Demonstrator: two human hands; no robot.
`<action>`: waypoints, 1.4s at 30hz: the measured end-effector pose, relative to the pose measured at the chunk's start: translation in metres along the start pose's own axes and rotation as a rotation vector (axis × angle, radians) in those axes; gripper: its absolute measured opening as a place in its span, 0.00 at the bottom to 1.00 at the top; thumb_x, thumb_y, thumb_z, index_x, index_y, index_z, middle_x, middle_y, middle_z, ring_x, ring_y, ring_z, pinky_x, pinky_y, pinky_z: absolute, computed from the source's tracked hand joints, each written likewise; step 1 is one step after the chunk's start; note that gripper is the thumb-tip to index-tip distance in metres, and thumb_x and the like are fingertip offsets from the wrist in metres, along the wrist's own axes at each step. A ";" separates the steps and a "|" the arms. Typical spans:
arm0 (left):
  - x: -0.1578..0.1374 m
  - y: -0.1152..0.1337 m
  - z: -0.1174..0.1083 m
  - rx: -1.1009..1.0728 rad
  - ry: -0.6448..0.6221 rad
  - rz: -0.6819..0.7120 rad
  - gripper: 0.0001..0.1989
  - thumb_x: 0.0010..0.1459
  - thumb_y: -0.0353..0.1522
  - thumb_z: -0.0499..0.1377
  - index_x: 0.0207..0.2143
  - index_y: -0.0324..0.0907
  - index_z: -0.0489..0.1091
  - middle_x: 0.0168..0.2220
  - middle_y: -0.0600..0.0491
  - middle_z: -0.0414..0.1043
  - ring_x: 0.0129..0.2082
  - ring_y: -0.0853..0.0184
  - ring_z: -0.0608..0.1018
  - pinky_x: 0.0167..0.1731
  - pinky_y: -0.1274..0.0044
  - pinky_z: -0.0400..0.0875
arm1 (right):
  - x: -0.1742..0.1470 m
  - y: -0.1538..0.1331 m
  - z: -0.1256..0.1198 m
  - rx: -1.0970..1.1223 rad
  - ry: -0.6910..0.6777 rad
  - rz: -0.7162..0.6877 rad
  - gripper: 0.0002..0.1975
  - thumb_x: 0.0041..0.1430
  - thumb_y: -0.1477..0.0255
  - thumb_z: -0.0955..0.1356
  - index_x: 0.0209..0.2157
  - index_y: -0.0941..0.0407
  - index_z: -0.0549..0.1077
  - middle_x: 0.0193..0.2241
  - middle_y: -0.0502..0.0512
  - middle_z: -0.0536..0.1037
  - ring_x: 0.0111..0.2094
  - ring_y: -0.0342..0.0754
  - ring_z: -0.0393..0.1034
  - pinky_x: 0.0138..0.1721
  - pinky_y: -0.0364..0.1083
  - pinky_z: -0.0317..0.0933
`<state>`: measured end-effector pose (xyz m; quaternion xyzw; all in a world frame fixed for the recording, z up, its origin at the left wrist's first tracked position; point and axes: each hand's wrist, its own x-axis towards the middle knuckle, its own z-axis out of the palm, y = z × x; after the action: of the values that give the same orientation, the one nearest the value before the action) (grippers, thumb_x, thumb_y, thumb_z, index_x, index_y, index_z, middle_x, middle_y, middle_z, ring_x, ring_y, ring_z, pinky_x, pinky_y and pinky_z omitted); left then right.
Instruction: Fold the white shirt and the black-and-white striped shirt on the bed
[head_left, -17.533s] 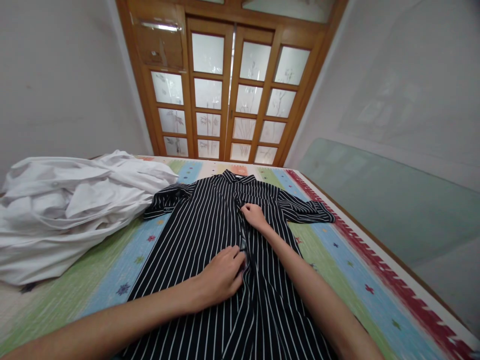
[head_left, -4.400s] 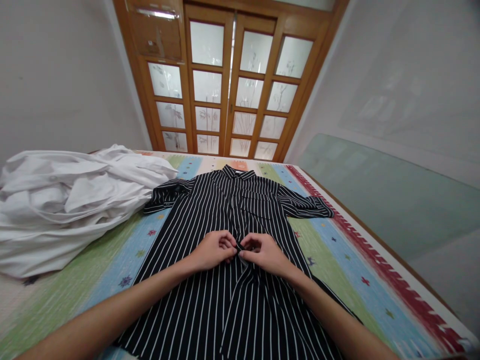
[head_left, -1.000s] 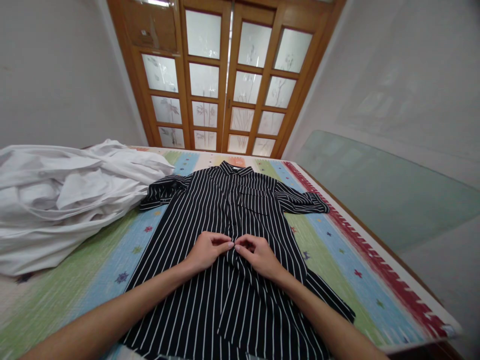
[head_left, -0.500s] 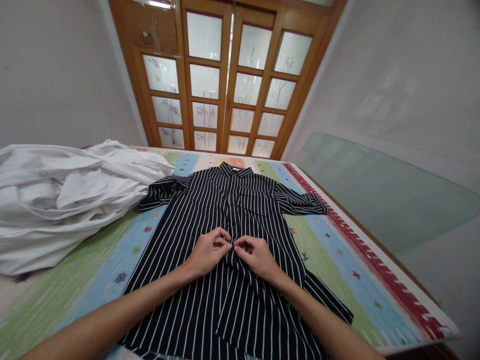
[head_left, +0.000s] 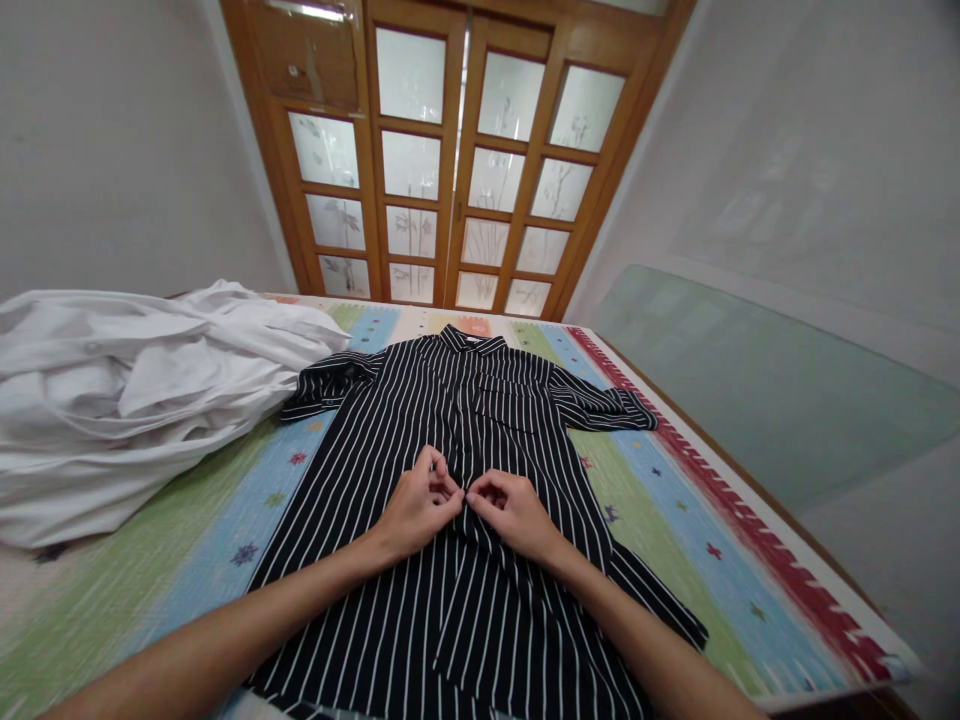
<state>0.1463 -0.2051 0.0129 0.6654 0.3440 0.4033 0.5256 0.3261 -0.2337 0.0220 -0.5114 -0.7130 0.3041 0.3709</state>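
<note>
A black shirt with white stripes (head_left: 360,480) lies spread front side up, its collar at the far end and its sleeves out to the sides. My left hand (head_left: 424,503) pinches the front edge at mid-length, index finger bent and raised. Right beside it, my right hand (head_left: 510,508) is closed on the same front edge, thumb and fingertips together. The fingertips of both hands nearly meet. Whatever small part of the shirt sits between them, such as a button, is hidden. Below my hands the front placket hangs loose, its lower flap folded a little apart.
A heap of white cloth (head_left: 150,400) lies at the left, touching the shirt's left sleeve. The patterned, striped cover (head_left: 675,520) lies under everything. A greenish glass panel (head_left: 750,370) leans by the right wall. Wooden doors with glass panes (head_left: 450,160) stand at the back.
My left index finger has lifted and bent upward a little, away from the thumb. My right hand and the shirt stay almost as they were.
</note>
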 end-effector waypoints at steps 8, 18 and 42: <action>0.004 -0.002 -0.006 0.008 -0.054 -0.026 0.14 0.55 0.33 0.60 0.34 0.44 0.54 0.26 0.59 0.70 0.23 0.72 0.74 0.25 0.80 0.69 | 0.002 0.005 -0.005 0.057 -0.062 0.025 0.08 0.60 0.69 0.66 0.32 0.58 0.75 0.28 0.52 0.76 0.29 0.44 0.68 0.32 0.43 0.62; -0.008 0.014 -0.022 0.561 -0.205 0.160 0.04 0.54 0.26 0.57 0.32 0.41 0.71 0.31 0.53 0.72 0.32 0.67 0.73 0.35 0.75 0.68 | -0.024 -0.032 -0.022 -0.205 -0.143 -0.173 0.06 0.61 0.69 0.66 0.36 0.56 0.74 0.26 0.49 0.71 0.26 0.42 0.63 0.30 0.42 0.59; -0.059 0.027 -0.031 0.709 -0.407 0.207 0.12 0.59 0.29 0.59 0.46 0.44 0.73 0.42 0.50 0.67 0.43 0.63 0.72 0.47 0.69 0.68 | -0.089 -0.066 0.004 -0.431 -0.576 -0.313 0.09 0.58 0.77 0.63 0.39 0.56 0.72 0.33 0.52 0.75 0.35 0.45 0.70 0.37 0.42 0.59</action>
<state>0.0939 -0.2500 0.0326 0.9021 0.2821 0.1709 0.2782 0.3077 -0.3381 0.0544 -0.3565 -0.9048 0.2182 0.0818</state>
